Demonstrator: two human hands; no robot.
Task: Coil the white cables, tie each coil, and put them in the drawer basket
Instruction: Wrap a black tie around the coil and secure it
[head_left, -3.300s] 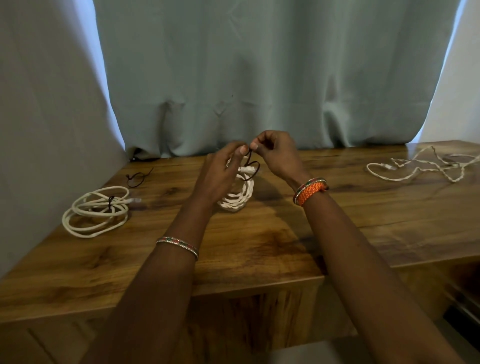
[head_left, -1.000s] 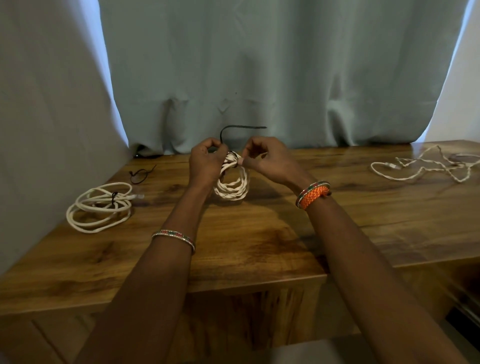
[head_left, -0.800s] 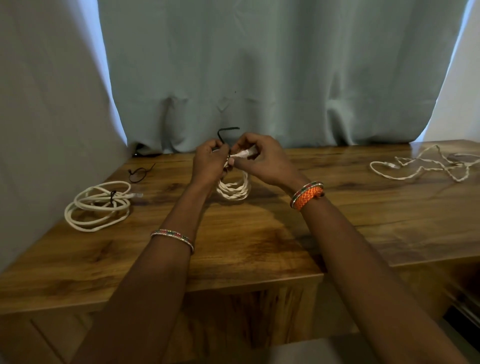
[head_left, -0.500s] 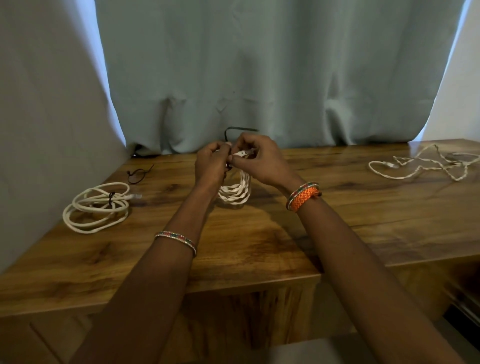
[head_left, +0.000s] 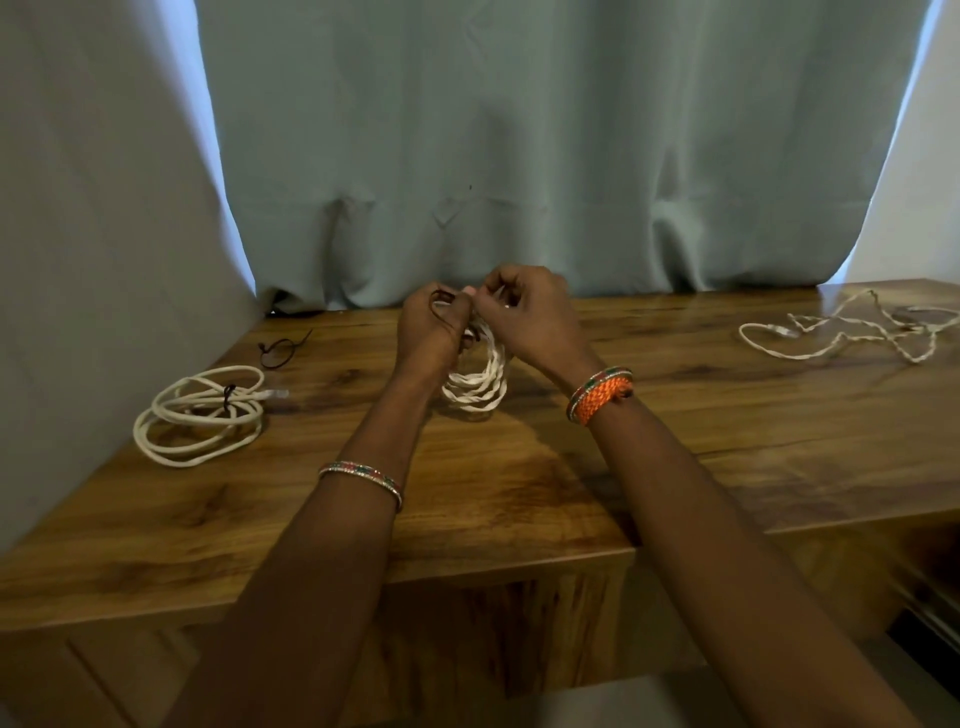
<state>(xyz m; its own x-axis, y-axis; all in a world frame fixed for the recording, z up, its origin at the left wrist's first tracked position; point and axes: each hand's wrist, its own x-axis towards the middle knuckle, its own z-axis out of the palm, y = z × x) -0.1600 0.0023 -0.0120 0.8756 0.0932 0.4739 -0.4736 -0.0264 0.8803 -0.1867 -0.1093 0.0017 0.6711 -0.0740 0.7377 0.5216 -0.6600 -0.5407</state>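
Hiding coil (head_left: 475, 382) top (tie unclear)

Dim indoor shot w/ daylight glowing thru curtain (head_left: 519, 130) edges. Glare on table (head_left: 857, 415) at right. Soft shadows under arms; wide-angle bending, blur at bottom corners.

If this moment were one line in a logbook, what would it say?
step: tying coil | both hands: left hand and right hand grip twisted coil | tied coil on table | loose cable uncoiled
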